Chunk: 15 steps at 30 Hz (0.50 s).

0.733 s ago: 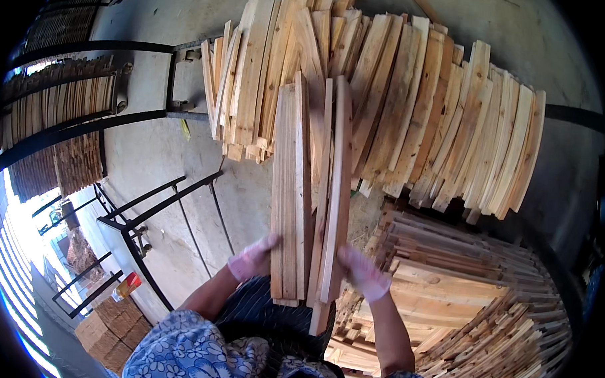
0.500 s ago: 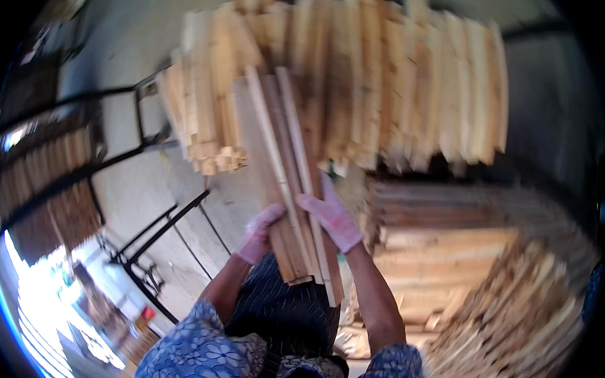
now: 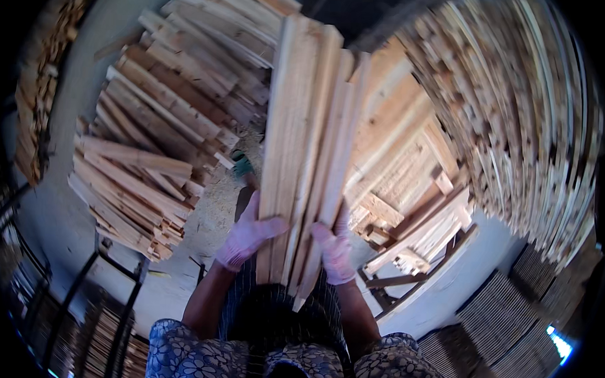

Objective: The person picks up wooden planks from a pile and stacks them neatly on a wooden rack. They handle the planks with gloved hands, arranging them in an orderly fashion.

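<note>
Between my two hands is a bundle of several long wooden boards (image 3: 288, 135), carried lengthwise in front of my body with their far ends pointing away. My left hand (image 3: 249, 234), in a pale pink glove, grips the bundle's left side near its close end, thumb over the top. On the other side, my right hand (image 3: 335, 247), gloved the same way, clasps the right edge with its thumb on top. The board ends are uneven; one narrow piece sticks out closest to me. The fingers beneath the boards are hidden.
A loose pile of boards (image 3: 151, 130) lies to the left. Right of the bundle are wide planks (image 3: 391, 125) and a wooden frame with offcuts (image 3: 420, 240). A tall stack of slats (image 3: 518, 123) rises at the far right. Black metal bars (image 3: 86, 281) stand at lower left.
My view has swung to the right, bringing the slat stack and wide planks upward in the picture. Both hands still hold the boards, which now point more straight ahead.
</note>
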Available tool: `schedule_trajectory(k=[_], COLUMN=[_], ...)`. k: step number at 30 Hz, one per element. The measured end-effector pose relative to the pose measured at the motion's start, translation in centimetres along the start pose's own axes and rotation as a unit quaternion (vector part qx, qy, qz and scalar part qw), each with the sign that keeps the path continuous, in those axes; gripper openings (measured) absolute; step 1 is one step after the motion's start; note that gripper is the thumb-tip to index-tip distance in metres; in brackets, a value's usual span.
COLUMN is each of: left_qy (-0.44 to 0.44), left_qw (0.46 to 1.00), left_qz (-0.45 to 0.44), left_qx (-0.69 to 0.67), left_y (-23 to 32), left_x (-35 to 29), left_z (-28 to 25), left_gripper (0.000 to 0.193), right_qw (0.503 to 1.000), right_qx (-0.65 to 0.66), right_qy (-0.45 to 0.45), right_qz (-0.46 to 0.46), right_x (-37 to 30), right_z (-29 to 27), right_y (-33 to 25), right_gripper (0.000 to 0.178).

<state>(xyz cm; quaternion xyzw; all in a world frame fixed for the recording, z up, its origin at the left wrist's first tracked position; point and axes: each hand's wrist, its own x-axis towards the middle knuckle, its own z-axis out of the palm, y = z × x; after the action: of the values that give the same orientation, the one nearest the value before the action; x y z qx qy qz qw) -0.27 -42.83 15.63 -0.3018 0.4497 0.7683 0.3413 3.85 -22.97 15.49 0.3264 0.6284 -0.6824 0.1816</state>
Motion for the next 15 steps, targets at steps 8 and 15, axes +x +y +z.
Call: schedule_trajectory(k=[8,15], left_qy=[0.184,0.317], left_qw=[0.782,0.568], left_qz=[0.062,0.229], left_qx=[0.593,0.724], left_y=[-2.7,-8.2], left_x=[13.9,16.1], left_z=[10.3,12.2], left_gripper=[0.100,0.106], right_qw=[0.887,0.931], right_qx=[-0.297,-0.144], right_qy=[0.348,0.335], right_qz=[0.067,0.037], right_x=[7.8,7.8], right_z=[-21.3,-30.6], right_y=[4.1,8.8], right_gripper=[0.102,0.094])
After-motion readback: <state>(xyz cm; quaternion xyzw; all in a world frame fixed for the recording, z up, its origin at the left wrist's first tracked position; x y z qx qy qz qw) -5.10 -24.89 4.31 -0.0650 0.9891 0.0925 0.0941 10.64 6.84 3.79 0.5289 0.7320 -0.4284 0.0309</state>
